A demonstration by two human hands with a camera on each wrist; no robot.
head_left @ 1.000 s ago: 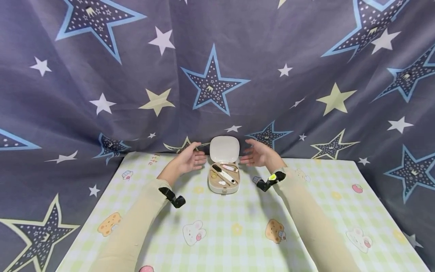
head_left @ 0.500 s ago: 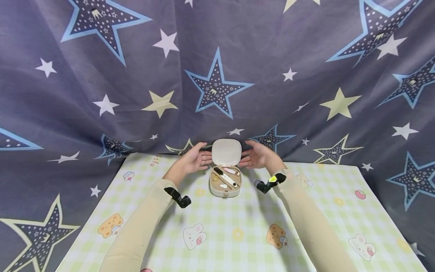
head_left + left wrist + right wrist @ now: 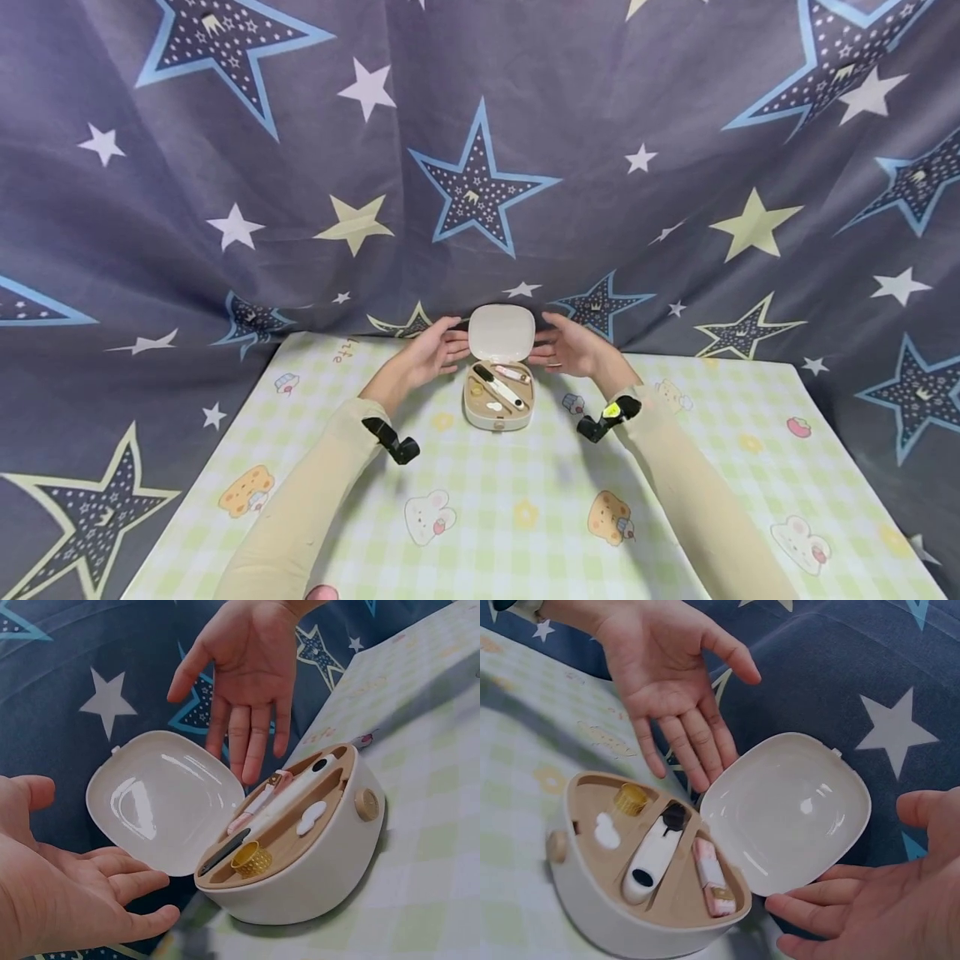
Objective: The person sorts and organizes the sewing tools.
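Note:
A white box (image 3: pixel 498 423) stands at the back of the table with its lid (image 3: pixel 501 333) raised behind it. In its tan tray lie a gold thimble (image 3: pixel 252 859), a white cloud-shaped piece (image 3: pixel 311 817), a long white tool (image 3: pixel 654 859) with a black end, and a slim pink-and-white item (image 3: pixel 711 877). To the lid's left is my left hand (image 3: pixel 431 354), palm facing in and fingers extended, fingertips right at its edge. On the other side my right hand (image 3: pixel 573 350) mirrors it, fingers straight, fingertips overlapping the lid's edge in the right wrist view.
The table wears a pale green checked cloth (image 3: pixel 517 542) printed with cartoon animals. Close behind the lid hangs a dark star-patterned curtain (image 3: pixel 585 233). A black wrist camera (image 3: pixel 392 440) is strapped at the left sleeve, another (image 3: pixel 609 418) at the right.
Both hands have come in closer to the raised lid from either side. The right wrist has turned slightly outward. The head view has shifted a little; the box stays open.

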